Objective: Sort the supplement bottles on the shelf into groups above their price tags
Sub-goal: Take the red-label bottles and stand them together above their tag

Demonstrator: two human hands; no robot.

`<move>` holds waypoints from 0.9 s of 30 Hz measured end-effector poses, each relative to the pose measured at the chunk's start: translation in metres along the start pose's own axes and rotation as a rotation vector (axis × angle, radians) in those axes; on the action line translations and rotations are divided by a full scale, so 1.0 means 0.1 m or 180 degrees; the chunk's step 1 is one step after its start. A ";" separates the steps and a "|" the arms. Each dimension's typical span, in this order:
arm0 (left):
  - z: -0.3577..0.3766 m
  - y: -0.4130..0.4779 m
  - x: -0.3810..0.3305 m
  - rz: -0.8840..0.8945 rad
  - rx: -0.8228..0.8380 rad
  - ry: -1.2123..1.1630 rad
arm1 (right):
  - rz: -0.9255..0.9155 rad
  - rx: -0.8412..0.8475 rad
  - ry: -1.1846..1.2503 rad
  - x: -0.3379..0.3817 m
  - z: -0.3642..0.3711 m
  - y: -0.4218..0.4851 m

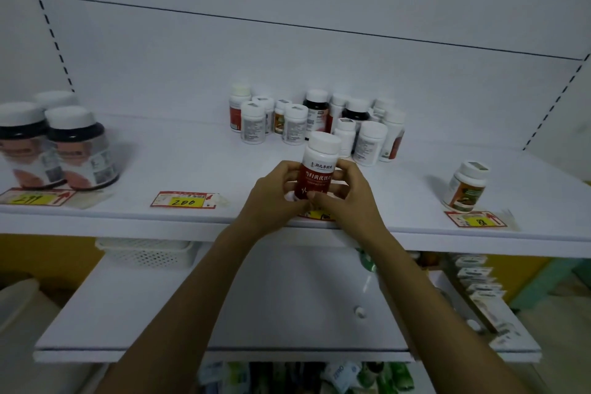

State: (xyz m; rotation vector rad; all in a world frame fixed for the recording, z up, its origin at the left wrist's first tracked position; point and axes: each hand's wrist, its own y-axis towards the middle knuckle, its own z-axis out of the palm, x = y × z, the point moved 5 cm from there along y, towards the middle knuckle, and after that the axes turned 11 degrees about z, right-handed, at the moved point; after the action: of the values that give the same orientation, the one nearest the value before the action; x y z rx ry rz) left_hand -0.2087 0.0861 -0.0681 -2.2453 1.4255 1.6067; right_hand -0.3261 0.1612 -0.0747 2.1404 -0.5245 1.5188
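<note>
A white-capped bottle with a red label (318,166) stands upright near the shelf's front edge, over a price tag (319,216) mostly hidden by my fingers. My left hand (275,198) grips its left side and my right hand (345,198) grips its right side. Behind it, several mixed bottles (316,121) cluster at the back of the white shelf (192,166). Three large dark bottles (54,144) stand above the 299 tag (35,198). The 200 tag (185,200) has nothing above it. One green-and-orange bottle (467,185) stands above the 88 tag (476,219).
A lower white shelf (160,313) juts out beneath my forearms, with a white perforated basket (147,251) at its back left. Small packets (479,285) line its right side. Packaged goods (319,377) show at the bottom.
</note>
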 end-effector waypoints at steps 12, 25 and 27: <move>-0.03 0.02 0.02 -0.0030 -0.0003 -0.0003 | 0.0080 0.0108 -0.0050 0.01 0.02 0.01; -1.09 -0.47 0.13 -0.0250 -0.0544 0.0400 | 0.0520 0.1087 0.0359 0.57 1.03 0.07; -1.31 -0.60 0.19 -0.0303 -0.0666 0.0487 | 0.0513 0.1218 0.0469 0.61 1.31 0.06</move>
State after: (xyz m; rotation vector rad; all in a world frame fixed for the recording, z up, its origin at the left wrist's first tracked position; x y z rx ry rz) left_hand -0.0711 0.0427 -0.0485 -2.5591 1.2078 1.6567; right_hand -0.2091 0.0794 -0.0530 2.2805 -0.3866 1.9842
